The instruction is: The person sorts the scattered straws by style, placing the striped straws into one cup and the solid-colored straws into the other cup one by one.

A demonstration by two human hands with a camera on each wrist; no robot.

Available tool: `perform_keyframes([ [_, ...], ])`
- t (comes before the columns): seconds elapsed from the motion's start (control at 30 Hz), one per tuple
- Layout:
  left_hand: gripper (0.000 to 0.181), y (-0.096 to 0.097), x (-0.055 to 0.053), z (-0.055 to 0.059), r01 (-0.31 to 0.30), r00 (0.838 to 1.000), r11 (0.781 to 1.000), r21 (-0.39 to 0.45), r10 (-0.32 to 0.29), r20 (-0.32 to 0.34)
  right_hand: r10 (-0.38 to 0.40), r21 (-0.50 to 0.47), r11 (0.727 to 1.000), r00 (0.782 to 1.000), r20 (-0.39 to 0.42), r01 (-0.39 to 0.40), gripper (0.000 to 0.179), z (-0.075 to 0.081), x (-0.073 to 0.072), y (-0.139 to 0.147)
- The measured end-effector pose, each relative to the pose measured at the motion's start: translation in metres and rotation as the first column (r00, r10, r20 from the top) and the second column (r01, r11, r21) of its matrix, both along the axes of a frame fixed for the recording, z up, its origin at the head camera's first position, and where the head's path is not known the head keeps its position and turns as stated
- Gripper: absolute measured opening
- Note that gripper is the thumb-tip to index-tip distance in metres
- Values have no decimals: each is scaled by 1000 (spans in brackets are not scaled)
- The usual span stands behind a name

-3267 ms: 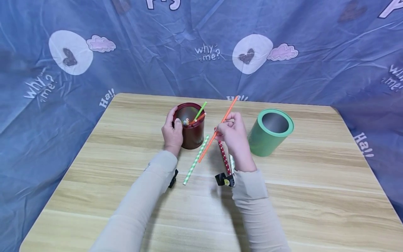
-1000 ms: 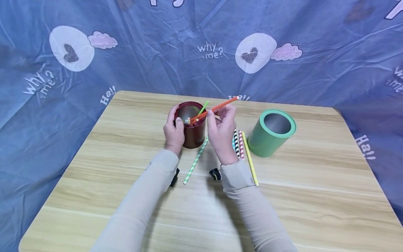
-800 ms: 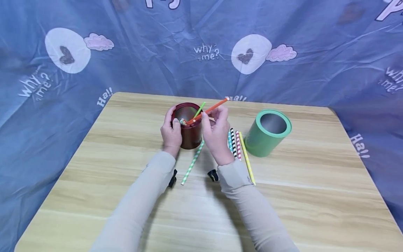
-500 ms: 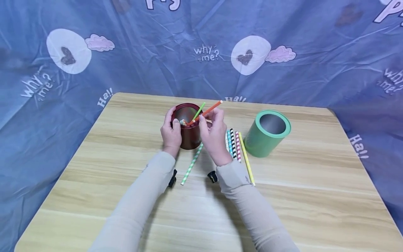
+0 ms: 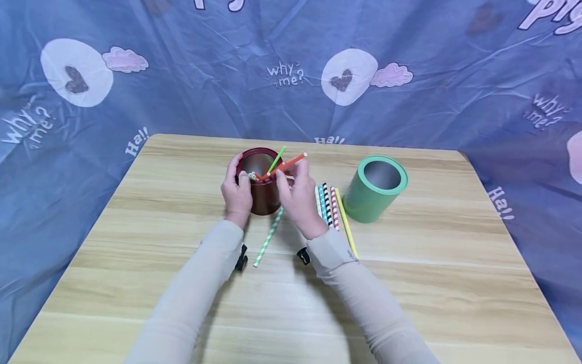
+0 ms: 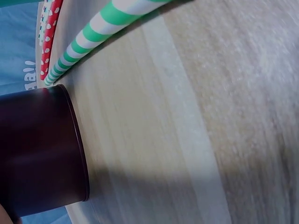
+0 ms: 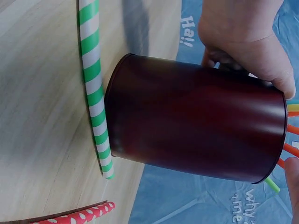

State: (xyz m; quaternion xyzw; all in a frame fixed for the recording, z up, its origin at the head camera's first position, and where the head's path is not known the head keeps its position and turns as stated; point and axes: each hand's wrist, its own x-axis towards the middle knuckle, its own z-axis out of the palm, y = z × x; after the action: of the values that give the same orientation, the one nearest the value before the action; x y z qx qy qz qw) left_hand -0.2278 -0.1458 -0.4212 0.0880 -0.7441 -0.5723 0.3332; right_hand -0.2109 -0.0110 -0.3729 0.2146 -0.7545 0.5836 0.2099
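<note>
My left hand (image 5: 237, 194) grips the left side of a dark red canister (image 5: 265, 199), thumb near its rim. At the opposite side of the rim, my right hand (image 5: 297, 202) pinches an orange straw (image 5: 296, 160), which slants with its lower end in the canister mouth. A bright green straw (image 5: 276, 158) and several other straws, orange ones among them, stick up from inside; their lower parts are hidden. In the right wrist view, a green-and-white striped straw (image 7: 96, 98) lies on the table beside the canister's base.
A green canister (image 5: 370, 202) stands to the right. Between the canisters lie several straws, including a black-striped straw (image 5: 326, 202), a pink-striped straw (image 5: 334, 207) and a yellow straw (image 5: 346, 222). A red straw with white dots (image 6: 49, 39) shows in the left wrist view.
The right hand has carried the orange straw left from between the canisters, tilted it and lowered its end into the dark red canister. The left hand keeps its grip.
</note>
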Motion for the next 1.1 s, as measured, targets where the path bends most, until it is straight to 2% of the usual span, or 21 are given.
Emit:
perform_keyframes([
  [0.37,45,0,1,1,4,1000,1000,16,-4,-3,1,157,988,999,-51,7,13,1,0,0],
  [0.57,44,0,1,1,25,1000,999,26,-25,-11,34,174,984,999,32,-39,8,9,-3,3],
  [0.8,45,1,0,1,37,999,999,37,-37,1,16,161,986,993,117,-35,8,14,-4,10],
  [1.1,51,-1,3,0,54,998,997,50,-55,15,-4,212,977,993,122,-22,7,24,-5,31],
])
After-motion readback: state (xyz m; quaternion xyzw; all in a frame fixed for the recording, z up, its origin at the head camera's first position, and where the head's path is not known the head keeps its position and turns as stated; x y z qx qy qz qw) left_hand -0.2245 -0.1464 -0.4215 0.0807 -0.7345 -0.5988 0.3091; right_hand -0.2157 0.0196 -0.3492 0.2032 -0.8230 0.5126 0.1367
